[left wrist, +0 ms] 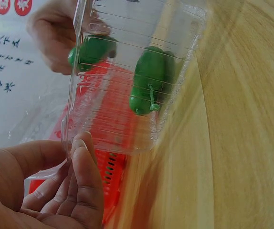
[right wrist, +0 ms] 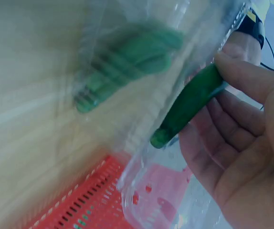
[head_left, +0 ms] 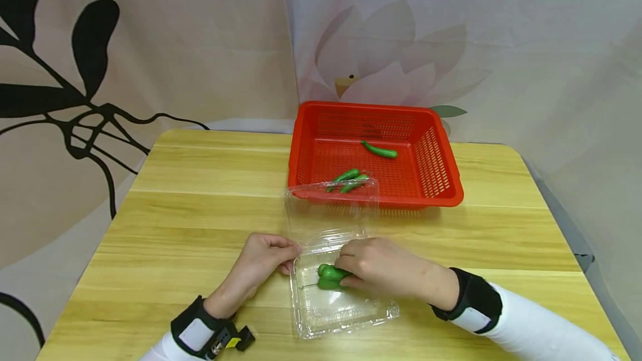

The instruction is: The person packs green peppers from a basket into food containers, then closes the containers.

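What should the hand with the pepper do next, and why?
Probably lower the pepper into the clear box and let go: the right hand holds it over the box, other peppers lie inside, the lid is open, and the left hand pinches the edge.

Green on every pepper, colourless on the container; red on the basket, upper centre; yellow with paler grain streaks across the bench; black leaf shapes upper left, pale pink flower upper centre, on the off-white backdrop.
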Demonstrator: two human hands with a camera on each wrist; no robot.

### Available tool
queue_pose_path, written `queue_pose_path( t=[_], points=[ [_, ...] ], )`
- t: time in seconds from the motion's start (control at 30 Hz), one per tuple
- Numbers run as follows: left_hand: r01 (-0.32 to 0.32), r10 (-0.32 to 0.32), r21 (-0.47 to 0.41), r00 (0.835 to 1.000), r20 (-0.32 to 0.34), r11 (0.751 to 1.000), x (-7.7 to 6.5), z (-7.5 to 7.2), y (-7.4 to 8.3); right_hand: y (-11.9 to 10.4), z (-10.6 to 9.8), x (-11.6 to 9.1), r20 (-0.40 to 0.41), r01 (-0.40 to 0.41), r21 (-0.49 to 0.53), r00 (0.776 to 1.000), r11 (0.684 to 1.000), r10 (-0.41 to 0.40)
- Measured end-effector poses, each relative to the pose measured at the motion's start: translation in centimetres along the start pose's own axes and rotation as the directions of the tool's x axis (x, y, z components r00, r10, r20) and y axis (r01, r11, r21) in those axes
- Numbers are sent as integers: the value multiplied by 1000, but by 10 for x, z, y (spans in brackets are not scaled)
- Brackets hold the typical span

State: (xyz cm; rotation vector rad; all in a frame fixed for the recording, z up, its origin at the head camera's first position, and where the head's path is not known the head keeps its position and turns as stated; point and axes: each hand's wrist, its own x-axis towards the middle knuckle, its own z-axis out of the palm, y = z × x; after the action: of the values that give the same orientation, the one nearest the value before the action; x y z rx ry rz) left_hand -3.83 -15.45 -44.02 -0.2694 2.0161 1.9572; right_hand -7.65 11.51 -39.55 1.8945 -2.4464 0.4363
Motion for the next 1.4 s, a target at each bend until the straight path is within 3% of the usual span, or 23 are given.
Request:
queue_pose_path(
  t=[0.4, 0.7, 1.03, 1.4],
  points=[
    [-5, 5, -9, 1000, 0, 1000, 0, -1, -1, -10, 10, 6, 129, -22, -5, 991, 1000, 22],
    [-5, 5, -6, 1000, 1, 1000, 0, -1, 0, -15, 14, 10, 242, -9, -73, 970, 997, 26],
    [-8, 8, -4, 1000, 4, 1000, 0, 0, 1, -17, 22, 12, 276, 25, -151, 961, 988, 18],
    [0, 0, 4, 1000, -1, 1000, 0, 0, 0, -16, 25, 12, 271, -5, -131, 962, 991, 41]
  ],
)
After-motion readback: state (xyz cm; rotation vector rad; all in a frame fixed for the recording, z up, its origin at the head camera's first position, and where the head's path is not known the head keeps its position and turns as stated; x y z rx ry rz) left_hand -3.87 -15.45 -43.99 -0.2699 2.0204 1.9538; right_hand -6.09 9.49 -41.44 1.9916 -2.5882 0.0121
